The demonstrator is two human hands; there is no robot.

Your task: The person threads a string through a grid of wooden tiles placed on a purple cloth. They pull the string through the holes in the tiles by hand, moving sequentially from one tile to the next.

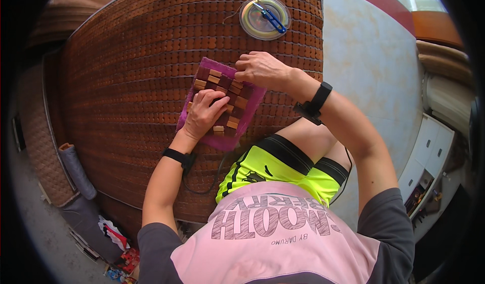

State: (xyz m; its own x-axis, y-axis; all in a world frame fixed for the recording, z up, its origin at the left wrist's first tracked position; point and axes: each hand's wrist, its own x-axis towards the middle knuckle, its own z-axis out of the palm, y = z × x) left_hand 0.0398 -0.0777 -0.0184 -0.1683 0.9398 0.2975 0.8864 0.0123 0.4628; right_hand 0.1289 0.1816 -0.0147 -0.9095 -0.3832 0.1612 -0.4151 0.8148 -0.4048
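A purple cloth (222, 140) lies on the bed mat, with several rows of small wooden tiles (241, 102) on it, light and dark brown. My left hand (204, 111) is over the left part of the tiles, its fingers bent and pressed down onto them. The tiles under those fingers are hidden. My right hand (262, 70) hovers by the cloth's upper right edge, fingers curled together in a pinch. What it pinches, if anything, is too small to make out.
Beyond my hands, a round clear container (246, 25) holds coiled yellowish cord, with blue thread snips (273, 20) on top. Brown tile matting (126, 82) covers the bed. Pale floor (369, 46) lies to the right, near a white cabinet (422, 152). A grey roll (77, 169) stands at the left.
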